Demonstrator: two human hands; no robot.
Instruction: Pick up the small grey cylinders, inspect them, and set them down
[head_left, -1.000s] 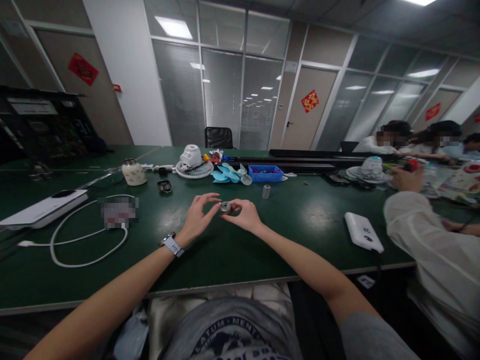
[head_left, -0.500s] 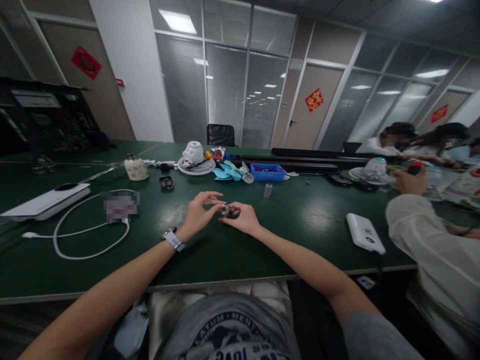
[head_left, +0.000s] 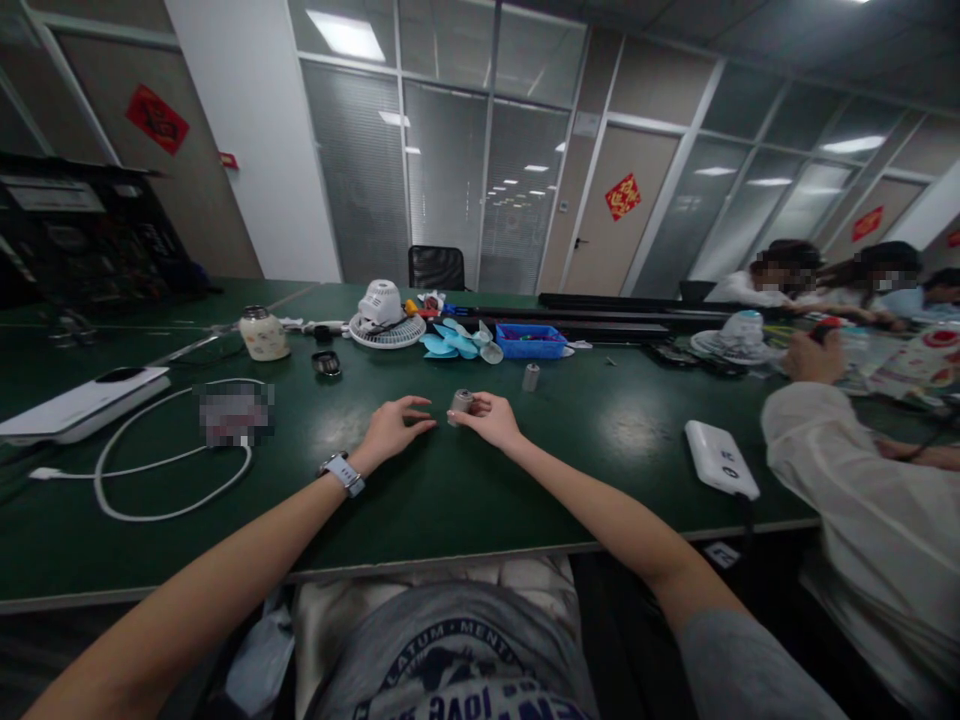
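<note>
Here the small cylinder (head_left: 460,402) sits pinched in the right hand (head_left: 491,421).

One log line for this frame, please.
left hand: empty, resting on green table | right hand: pinching small grey cylinder | second cylinder: standing farther back

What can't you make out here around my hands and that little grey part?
Head view, small grey cylinder in the right hand: too small to identify.
Head view, patch by the white cable: blurred out.
Head view, blue tray contents: too small, far off.
</note>
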